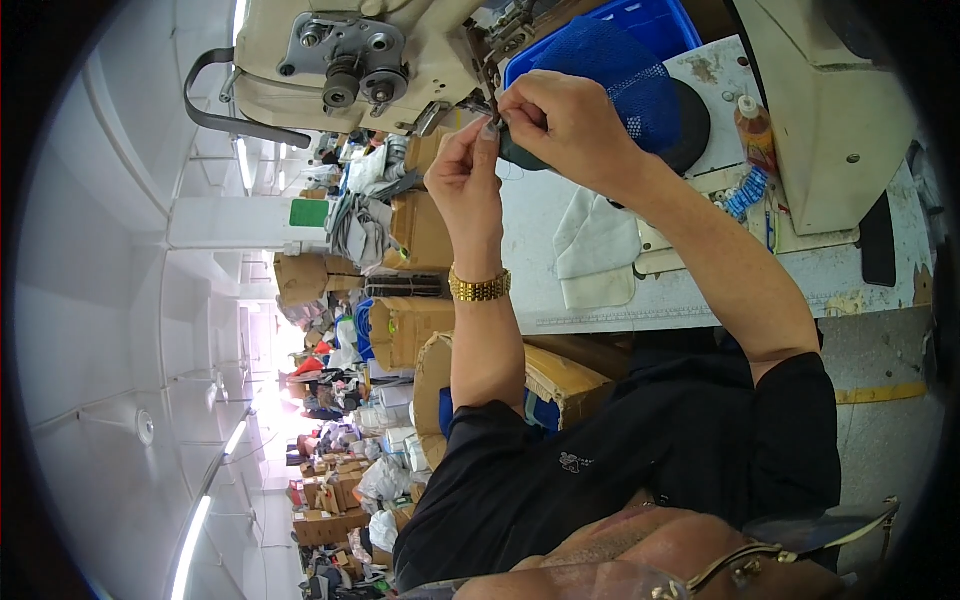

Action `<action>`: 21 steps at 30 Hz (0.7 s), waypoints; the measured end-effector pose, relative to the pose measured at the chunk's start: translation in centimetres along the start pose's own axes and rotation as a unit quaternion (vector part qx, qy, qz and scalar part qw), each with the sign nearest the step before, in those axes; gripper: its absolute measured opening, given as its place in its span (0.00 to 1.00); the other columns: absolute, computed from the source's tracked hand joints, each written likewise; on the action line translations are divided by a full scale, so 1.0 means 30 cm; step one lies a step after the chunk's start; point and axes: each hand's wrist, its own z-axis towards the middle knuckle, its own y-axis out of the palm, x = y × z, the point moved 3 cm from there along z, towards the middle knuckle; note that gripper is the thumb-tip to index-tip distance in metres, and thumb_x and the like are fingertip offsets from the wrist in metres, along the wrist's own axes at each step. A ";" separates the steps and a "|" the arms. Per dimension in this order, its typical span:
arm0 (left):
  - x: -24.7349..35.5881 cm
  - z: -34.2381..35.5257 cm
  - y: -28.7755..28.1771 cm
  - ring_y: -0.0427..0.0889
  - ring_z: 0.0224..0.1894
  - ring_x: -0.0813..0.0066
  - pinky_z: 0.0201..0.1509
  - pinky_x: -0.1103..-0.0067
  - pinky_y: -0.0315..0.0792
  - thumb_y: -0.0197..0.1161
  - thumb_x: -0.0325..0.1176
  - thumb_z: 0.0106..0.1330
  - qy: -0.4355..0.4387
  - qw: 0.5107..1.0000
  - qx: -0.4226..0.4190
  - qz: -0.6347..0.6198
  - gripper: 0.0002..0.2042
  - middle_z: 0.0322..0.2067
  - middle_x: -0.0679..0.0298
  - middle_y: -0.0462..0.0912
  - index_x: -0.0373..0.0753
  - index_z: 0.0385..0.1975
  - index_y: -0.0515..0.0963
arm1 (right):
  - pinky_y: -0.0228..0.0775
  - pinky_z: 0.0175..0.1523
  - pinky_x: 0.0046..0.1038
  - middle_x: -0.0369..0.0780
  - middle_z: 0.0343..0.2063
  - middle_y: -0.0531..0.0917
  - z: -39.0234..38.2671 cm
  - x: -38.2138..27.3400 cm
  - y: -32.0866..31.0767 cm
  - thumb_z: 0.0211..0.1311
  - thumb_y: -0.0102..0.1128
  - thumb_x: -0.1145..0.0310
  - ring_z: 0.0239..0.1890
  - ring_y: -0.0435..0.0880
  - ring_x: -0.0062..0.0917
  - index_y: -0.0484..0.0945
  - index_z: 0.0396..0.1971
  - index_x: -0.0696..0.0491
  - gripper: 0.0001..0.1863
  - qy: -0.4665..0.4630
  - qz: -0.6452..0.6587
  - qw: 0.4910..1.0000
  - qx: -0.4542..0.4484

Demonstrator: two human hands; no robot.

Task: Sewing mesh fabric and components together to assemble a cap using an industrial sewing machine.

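My left hand (465, 170), with a gold watch on the wrist, is raised with fingers pinched beside the needle area (490, 80) of a cream sewing machine (270, 85). My right hand (565, 130) is closed at the same spot, its fingertips close to the left thumb. Whatever they grip is too small and hidden to name. Just beyond them lie a blue mesh cap-like piece (625, 85) with a dark brim (695, 135), and a dark green piece (523, 157) partly under my right hand.
A blue bin (680, 30) stands behind. On the white table (700, 305) are white fabric pieces (590, 250), a glue-like bottle (753, 140) and a blue striped item (745, 192). A cream machine body (830, 150) rises at right; cardboard boxes (410, 330) and piled goods fill the left background.
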 end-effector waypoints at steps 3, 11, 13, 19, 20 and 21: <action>0.023 0.005 0.002 0.66 0.22 0.91 0.22 0.90 0.58 0.65 0.29 0.65 0.035 0.998 0.010 0.050 0.07 0.24 0.74 0.75 0.34 0.39 0.82 | 0.63 0.24 0.25 0.39 0.15 0.73 -0.002 0.003 -0.001 0.55 0.65 0.75 0.16 0.71 0.24 0.75 0.26 0.57 0.06 -0.001 -0.013 1.000 -0.003; 0.056 0.015 0.002 0.66 0.24 0.88 0.28 0.88 0.61 0.65 0.23 0.62 0.022 0.995 0.010 0.092 0.05 0.25 0.73 0.73 0.31 0.36 0.83 | 0.64 0.24 0.25 0.38 0.17 0.73 -0.006 0.000 0.000 0.54 0.65 0.75 0.17 0.72 0.24 0.75 0.26 0.57 0.06 -0.029 -0.023 0.999 0.003; 0.061 0.019 -0.001 0.68 0.25 0.88 0.28 0.88 0.63 0.65 0.23 0.61 0.034 0.994 0.007 0.102 0.05 0.24 0.71 0.75 0.31 0.36 0.83 | 0.64 0.24 0.25 0.38 0.17 0.73 -0.005 -0.001 0.001 0.54 0.65 0.75 0.17 0.72 0.24 0.75 0.26 0.57 0.06 -0.029 -0.026 0.999 0.001; 0.102 0.015 0.013 0.70 0.26 0.90 0.28 0.89 0.64 0.65 0.26 0.64 0.140 0.969 0.009 0.204 0.06 0.25 0.72 0.78 0.31 0.37 0.82 | 0.64 0.24 0.26 0.37 0.16 0.73 -0.005 -0.006 -0.002 0.54 0.65 0.75 0.17 0.72 0.24 0.75 0.26 0.57 0.06 -0.021 -0.033 0.999 -0.012; 0.110 0.011 0.020 0.70 0.26 0.90 0.28 0.89 0.64 0.65 0.26 0.64 0.140 0.969 0.008 0.204 0.06 0.25 0.72 0.78 0.31 0.37 0.82 | 0.64 0.24 0.26 0.37 0.16 0.73 -0.006 -0.006 -0.002 0.54 0.65 0.75 0.17 0.72 0.24 0.75 0.26 0.57 0.06 -0.016 -0.033 0.999 -0.016; 0.119 0.006 0.026 0.71 0.25 0.85 0.29 0.85 0.66 0.65 0.26 0.62 0.143 0.967 0.018 0.209 0.05 0.24 0.68 0.78 0.32 0.34 0.82 | 0.64 0.24 0.26 0.37 0.16 0.73 -0.008 -0.005 -0.002 0.54 0.65 0.75 0.17 0.72 0.24 0.75 0.26 0.57 0.06 -0.016 -0.033 0.999 -0.016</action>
